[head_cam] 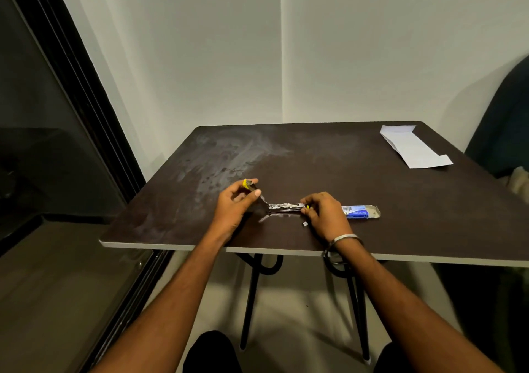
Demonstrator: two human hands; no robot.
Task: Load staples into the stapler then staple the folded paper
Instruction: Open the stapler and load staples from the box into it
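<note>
Both hands are closed on the stapler [284, 207], which is swung wide open between them just above the table [315, 155]. Its yellow-tipped top arm is pinched by the left hand [236, 205] and tilted up and away, while the far end of the metal staple channel is gripped by the right hand [323, 213], fingers curled round it. A bangle [345, 239] is worn on the right wrist.

As for handling, the stapler is judged light and rigid, hinged at the middle, so its two halves should be kept steadied apart; the bare metal rail is probably slick and narrow, and is best held by its sides, clear of the open channel. Staples are judged brittle strips that break easily if squeezed.

In appearance the stapler is small, mostly silver metal with yellow plastic at both ends; whether staples already lie in the channel cannot be told.

Just beside the right hand, on its outer side, a blue staple box [360, 211] lies open on the table. A small bit [305, 223], perhaps a staple piece, lies near the right thumb. Well beyond the right hand, at the far corner, the folded white paper [412, 148] lies flat, untouched. It is judged thin and limp, easily shifted, and should be pressed down when stapled.
</note>
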